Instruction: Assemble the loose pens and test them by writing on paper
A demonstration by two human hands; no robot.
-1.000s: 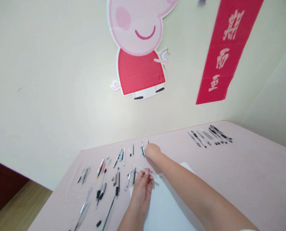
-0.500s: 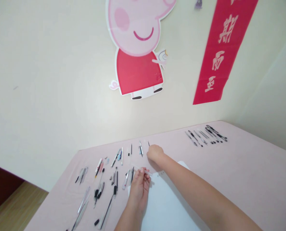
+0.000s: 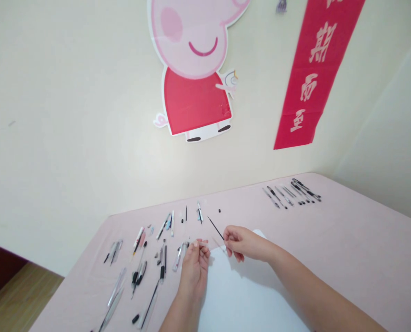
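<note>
My right hand point(image 3: 240, 243) pinches a thin black pen refill point(image 3: 215, 227) that points up and to the left, held above the white sheet of paper point(image 3: 247, 295). My left hand point(image 3: 195, 265) is closed on a clear pen barrel point(image 3: 216, 243) just left of the refill. The two hands are close together over the paper's far edge. A small black cap point(image 3: 219, 210) lies on the pink table point(image 3: 357, 258) beyond them.
Several pens and loose pen parts point(image 3: 146, 258) lie scattered on the table's left side. Another row of pens point(image 3: 291, 192) lies at the far right by the wall. A cartoon pig sticker point(image 3: 195, 69) and a red banner point(image 3: 312, 74) hang on the wall.
My right hand has drawn back from the far row of parts toward me, now holding the black refill. A small black cap stays where the hand was. My left hand barely moved.
</note>
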